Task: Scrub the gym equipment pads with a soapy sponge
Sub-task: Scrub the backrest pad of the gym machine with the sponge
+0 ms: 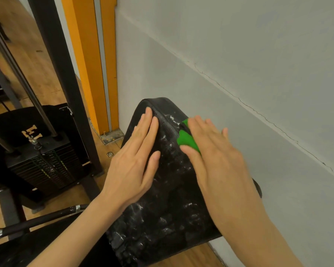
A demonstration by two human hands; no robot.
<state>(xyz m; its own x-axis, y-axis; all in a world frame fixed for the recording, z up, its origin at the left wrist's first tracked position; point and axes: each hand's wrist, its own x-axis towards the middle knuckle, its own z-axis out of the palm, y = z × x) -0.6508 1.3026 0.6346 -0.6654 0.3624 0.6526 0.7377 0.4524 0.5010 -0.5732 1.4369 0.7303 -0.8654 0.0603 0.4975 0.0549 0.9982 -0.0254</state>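
The left hand (135, 160) lay flat, steadying the soapy black padded seat (162, 214); the right hand (216, 157) pressed the green sponge (187, 140) near its far edge, fingers straight.

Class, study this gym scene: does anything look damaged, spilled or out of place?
Yes. A thin crack runs diagonally along the grey wall. The black pad carries white soapy streaks, expected during scrubbing. The door frame's base looks chipped.

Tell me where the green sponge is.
In the head view, the green sponge lies under the right hand, on the black pad near its far end, beside the grey wall.
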